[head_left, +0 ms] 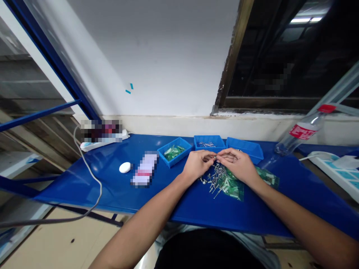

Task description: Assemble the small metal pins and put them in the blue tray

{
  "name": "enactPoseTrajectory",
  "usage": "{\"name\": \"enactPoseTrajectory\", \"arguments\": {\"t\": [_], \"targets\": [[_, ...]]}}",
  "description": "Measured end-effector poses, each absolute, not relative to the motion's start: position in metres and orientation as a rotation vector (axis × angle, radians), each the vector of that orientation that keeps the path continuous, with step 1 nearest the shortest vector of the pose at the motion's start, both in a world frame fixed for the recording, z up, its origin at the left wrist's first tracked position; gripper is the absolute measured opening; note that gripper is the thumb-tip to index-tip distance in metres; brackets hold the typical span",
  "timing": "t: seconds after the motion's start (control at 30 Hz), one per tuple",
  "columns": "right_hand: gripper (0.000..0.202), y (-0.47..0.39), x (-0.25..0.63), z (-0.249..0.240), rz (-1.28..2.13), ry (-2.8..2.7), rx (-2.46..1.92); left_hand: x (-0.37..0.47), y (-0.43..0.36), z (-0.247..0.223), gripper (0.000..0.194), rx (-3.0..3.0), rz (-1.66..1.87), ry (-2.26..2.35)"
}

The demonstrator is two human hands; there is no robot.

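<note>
My left hand (198,163) and my right hand (235,161) meet fingertip to fingertip over the blue table. Both are closed in a pinch around a small metallic piece (215,158), too small to make out. Beneath them lies a loose pile of thin metal pins (215,180), with rounder metal bits at its left side. A green clear bag (233,186) with pale pieces rests against the pile, under my right hand. Another green bag (268,178) lies beside my right forearm.
Behind my hands stand a blue tray with green packets (181,160), a tray with metal pins (209,139) and a third blue tray (249,148). A bottle (301,132), a white round object (125,167), a blurred phone-like item (145,169) and power strips (108,142) surround them.
</note>
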State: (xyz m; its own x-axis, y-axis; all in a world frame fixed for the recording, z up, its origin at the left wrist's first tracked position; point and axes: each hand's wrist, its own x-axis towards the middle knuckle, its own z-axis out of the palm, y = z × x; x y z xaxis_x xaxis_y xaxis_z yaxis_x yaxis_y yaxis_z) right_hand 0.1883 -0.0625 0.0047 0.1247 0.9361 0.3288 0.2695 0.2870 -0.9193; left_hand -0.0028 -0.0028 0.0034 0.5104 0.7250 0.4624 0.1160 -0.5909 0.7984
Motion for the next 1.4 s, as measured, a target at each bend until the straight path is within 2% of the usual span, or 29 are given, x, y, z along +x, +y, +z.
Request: {"name": "enactPoseTrajectory", "arguments": {"t": [0.13, 0.47, 0.7, 0.83, 1.0, 1.27, 1.4], "targets": [[0.046, -0.061, 0.188, 0.005, 0.811, -1.311, -1.174, 0.001, 0.001, -0.002, 0.034, 1.808, 1.117, 0.667], [0.041, -0.058, 0.193, -0.001, 0.727, -1.376, -1.186, 0.004, 0.004, -0.006, 0.027, 1.721, 1.083, 0.538], [0.029, -0.064, 0.2, 0.016, 0.406, -1.622, -1.236, 0.002, 0.0, 0.001, 0.028, 1.741, 1.045, 0.537], [0.019, -0.064, 0.218, 0.032, 0.006, -1.633, -1.307, -0.006, -0.003, 0.007, 0.018, 2.183, 0.956, 0.681], [0.019, -0.052, 0.246, 0.025, -0.268, -1.68, -1.518, -0.01, -0.004, 0.006, 0.029, 2.535, 0.78, 0.694], [0.02, -0.038, 0.256, 0.003, -0.211, -1.847, -1.655, -0.006, 0.001, -0.004, 0.034, 2.615, 0.679, 0.691], [0.021, -0.042, 0.247, 0.009, -0.353, -1.836, -1.605, -0.007, 0.004, -0.006, 0.029, 2.601, 0.689, 0.685]]}}
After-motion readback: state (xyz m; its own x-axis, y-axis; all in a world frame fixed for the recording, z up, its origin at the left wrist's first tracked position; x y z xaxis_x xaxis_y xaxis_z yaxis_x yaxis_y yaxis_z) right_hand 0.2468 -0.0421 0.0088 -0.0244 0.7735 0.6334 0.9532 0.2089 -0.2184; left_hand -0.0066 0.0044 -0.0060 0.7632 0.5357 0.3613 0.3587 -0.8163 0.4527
